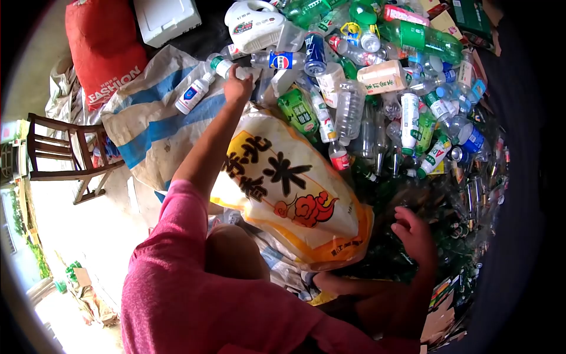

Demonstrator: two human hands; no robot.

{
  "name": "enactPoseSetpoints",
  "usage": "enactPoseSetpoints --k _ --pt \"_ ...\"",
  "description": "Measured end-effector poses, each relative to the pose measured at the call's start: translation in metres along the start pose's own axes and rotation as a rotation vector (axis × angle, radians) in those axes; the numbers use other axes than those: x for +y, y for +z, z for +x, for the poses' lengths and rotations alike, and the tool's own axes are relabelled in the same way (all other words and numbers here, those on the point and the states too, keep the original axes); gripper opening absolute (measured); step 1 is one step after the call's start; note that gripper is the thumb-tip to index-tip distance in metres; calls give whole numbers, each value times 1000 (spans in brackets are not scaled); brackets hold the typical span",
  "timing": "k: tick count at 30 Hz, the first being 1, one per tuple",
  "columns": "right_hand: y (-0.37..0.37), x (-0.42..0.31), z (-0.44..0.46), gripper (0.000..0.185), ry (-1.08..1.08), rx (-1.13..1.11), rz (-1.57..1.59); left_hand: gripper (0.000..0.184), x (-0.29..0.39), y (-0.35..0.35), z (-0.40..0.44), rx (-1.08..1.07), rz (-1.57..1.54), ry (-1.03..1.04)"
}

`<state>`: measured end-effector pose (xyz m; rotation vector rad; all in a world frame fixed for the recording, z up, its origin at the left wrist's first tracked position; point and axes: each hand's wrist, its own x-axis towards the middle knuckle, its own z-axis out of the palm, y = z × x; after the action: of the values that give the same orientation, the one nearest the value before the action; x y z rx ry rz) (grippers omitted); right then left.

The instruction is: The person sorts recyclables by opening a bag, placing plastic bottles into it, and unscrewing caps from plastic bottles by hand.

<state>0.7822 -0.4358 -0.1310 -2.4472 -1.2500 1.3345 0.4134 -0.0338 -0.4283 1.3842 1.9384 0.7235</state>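
My left hand (237,89) reaches forward, its fingers closed around a clear plastic bottle (220,65) with a green label. Just left of it, a white bottle (194,94) with a blue label lies on a blue-and-white woven sack (159,127). To the right of the hand is a clear bottle (278,61) with a blue Pepsi label. My right hand (414,236) hangs over dark, shaded bottles with its fingers half curled and apart, and I see nothing in it. A printed rice sack (283,189) lies between my arms.
A heap of mixed bottles (354,112) and cartons spreads across the far right. A white jug (253,26), a white foam box (168,20) and a red bag (105,53) are at the back. On the left stands a wooden chair (71,147).
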Motion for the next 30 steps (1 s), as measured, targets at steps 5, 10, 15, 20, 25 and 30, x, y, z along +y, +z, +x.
enactPoseSetpoints --k 5,10,15,20,25,30 --pt "-1 -4 -5 48 9 -24 -3 60 76 -41 -146 -235 -55 417" --pt "-3 -21 -9 47 16 -48 13 66 94 -12 -233 -732 44 788" --pt "0 -9 -6 47 -19 -30 12 50 106 17 -223 -1209 -80 855" --pt "-3 -8 -5 46 -7 -9 8 45 98 27 -85 -147 97 594" --pt "-7 -11 -7 45 -18 -7 29 50 89 29 42 13 421 311" --pt "-9 -1 -10 45 -76 48 60 61 70 45 53 -296 833 452"
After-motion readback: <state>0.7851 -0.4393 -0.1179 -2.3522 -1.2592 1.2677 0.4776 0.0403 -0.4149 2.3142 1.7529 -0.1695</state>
